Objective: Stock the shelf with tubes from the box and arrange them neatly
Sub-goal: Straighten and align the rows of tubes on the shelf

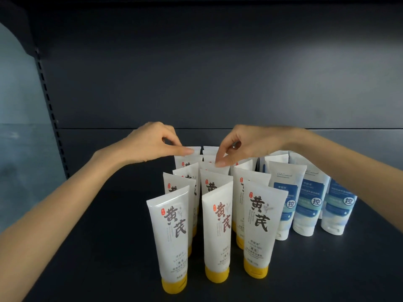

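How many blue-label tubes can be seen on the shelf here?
3 blue-label tubes show clearly, in a row at far right: left one, middle one, right one. Tube tops behind them suggest more, mostly hidden.

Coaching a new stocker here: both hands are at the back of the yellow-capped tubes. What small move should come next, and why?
Probably square both pinched tubes into their columns. The left hand pinches the rear left tube at its top, and the right hand pinches a middle tube. The tubes behind the front row lean unevenly.

Tubes (257,225) on shelf (109,247), perhaps three columns
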`<act>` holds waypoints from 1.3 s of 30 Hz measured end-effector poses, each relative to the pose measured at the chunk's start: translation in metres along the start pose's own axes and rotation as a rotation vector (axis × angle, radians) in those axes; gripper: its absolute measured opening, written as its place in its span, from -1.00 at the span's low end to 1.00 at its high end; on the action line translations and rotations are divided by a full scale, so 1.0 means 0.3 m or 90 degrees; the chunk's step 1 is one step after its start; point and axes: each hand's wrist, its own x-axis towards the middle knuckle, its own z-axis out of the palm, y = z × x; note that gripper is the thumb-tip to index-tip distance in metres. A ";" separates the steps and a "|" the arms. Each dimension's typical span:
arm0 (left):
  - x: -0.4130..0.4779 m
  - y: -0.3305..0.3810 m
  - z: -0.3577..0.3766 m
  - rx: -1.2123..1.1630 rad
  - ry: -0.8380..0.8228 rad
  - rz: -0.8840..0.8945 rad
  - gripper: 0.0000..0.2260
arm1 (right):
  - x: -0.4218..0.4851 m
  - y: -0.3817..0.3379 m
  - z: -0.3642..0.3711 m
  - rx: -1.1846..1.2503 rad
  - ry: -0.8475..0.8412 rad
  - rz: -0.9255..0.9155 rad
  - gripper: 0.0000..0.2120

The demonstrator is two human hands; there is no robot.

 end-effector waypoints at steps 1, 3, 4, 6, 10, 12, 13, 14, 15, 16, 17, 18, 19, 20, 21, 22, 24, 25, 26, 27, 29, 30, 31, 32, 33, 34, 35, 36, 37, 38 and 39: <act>-0.009 0.015 -0.011 -0.019 -0.067 -0.015 -0.64 | 0.006 -0.001 0.007 -0.035 -0.003 -0.001 -0.77; -0.018 0.032 -0.024 -0.014 -0.182 -0.042 -0.66 | 0.021 0.002 0.021 -0.106 0.004 0.008 -0.79; -0.019 0.035 -0.025 -0.003 -0.218 -0.048 -0.67 | 0.027 0.002 0.027 -0.124 0.008 0.013 -0.79; -0.017 0.033 -0.022 0.010 -0.236 -0.048 -0.74 | 0.032 -0.003 0.033 -0.135 0.015 0.016 -0.80; -0.003 0.017 -0.011 0.050 -0.175 -0.029 -0.88 | 0.038 -0.008 0.038 -0.161 0.025 0.026 -0.77; 0.000 0.007 -0.001 0.074 -0.137 -0.021 -0.89 | 0.040 -0.010 0.040 -0.156 0.032 0.024 -0.77; 0.001 0.002 0.005 0.081 -0.122 -0.013 -0.89 | 0.040 -0.011 0.041 -0.151 0.036 0.024 -0.77; 0.000 -0.004 0.011 0.085 -0.109 -0.002 -0.90 | 0.039 -0.012 0.040 -0.144 0.040 0.026 -0.77; -0.001 -0.009 0.017 0.088 -0.098 0.008 -0.91 | 0.038 -0.012 0.039 -0.135 0.043 0.030 -0.77; -0.002 -0.013 0.023 0.089 -0.088 0.016 -0.92 | 0.037 -0.012 0.037 -0.127 0.046 0.036 -0.78; -0.002 -0.017 0.028 0.087 -0.078 0.021 -0.93 | 0.035 -0.012 0.036 -0.123 0.050 0.040 -0.78; -0.002 -0.022 0.034 0.085 -0.068 0.025 -0.92 | 0.034 -0.013 0.035 -0.123 0.055 0.043 -0.78; -0.002 -0.026 0.039 0.084 -0.058 0.030 -0.92 | 0.034 -0.012 0.034 -0.123 0.063 0.044 -0.77; -0.003 -0.031 0.044 0.082 -0.048 0.034 -0.91 | 0.033 -0.009 0.034 -0.123 0.071 0.043 -0.76; -0.004 -0.035 0.049 0.075 -0.040 0.035 -0.91 | 0.032 -0.006 0.035 -0.121 0.079 0.041 -0.75; -0.005 -0.039 0.053 0.067 -0.033 0.035 -0.91 | 0.030 -0.002 0.037 -0.116 0.085 0.041 -0.74; -0.009 -0.046 0.056 0.059 -0.023 0.030 -0.91 | 0.024 0.006 0.040 -0.097 0.091 0.040 -0.76; -0.012 -0.049 0.056 0.060 -0.020 0.026 -0.92 | 0.021 0.009 0.040 -0.084 0.090 0.042 -0.78; -0.014 -0.052 0.054 0.063 -0.019 0.022 -0.93 | 0.018 0.012 0.039 -0.071 0.086 0.044 -0.79; -0.016 -0.054 0.052 0.068 -0.019 0.019 -0.93 | 0.016 0.014 0.037 -0.062 0.081 0.046 -0.81; -0.019 -0.054 0.048 0.077 -0.022 0.014 -0.92 | 0.013 0.019 0.035 -0.053 0.074 0.046 -0.83; -0.020 -0.052 0.049 0.077 -0.024 0.013 -0.92 | 0.012 0.022 0.036 -0.050 0.074 0.045 -0.83; -0.020 -0.049 0.050 0.076 -0.025 0.013 -0.91 | 0.012 0.025 0.037 -0.046 0.078 0.043 -0.83; -0.019 -0.046 0.052 0.073 -0.026 0.013 -0.91 | 0.012 0.029 0.039 -0.040 0.082 0.041 -0.81; -0.018 -0.042 0.053 0.071 -0.026 0.012 -0.92 | 0.013 0.031 0.040 -0.036 0.082 0.039 -0.80; -0.018 -0.040 0.054 0.068 -0.026 0.010 -0.92 | 0.013 0.032 0.042 -0.036 0.079 0.038 -0.79; -0.019 -0.040 0.053 0.066 -0.026 0.008 -0.92 | 0.013 0.034 0.043 -0.037 0.074 0.039 -0.78; -0.021 -0.041 0.052 0.065 -0.027 0.006 -0.92 | 0.011 0.037 0.040 -0.034 0.072 0.042 -0.78; -0.023 -0.044 0.050 0.062 -0.030 0.004 -0.93 | 0.008 0.039 0.034 -0.025 0.073 0.048 -0.78; -0.025 -0.047 0.048 0.060 -0.034 0.002 -0.93 | 0.002 0.043 0.025 -0.015 0.078 0.056 -0.78; -0.026 -0.049 0.047 0.056 -0.035 0.001 -0.91 | -0.004 0.048 0.014 -0.011 0.081 0.066 -0.78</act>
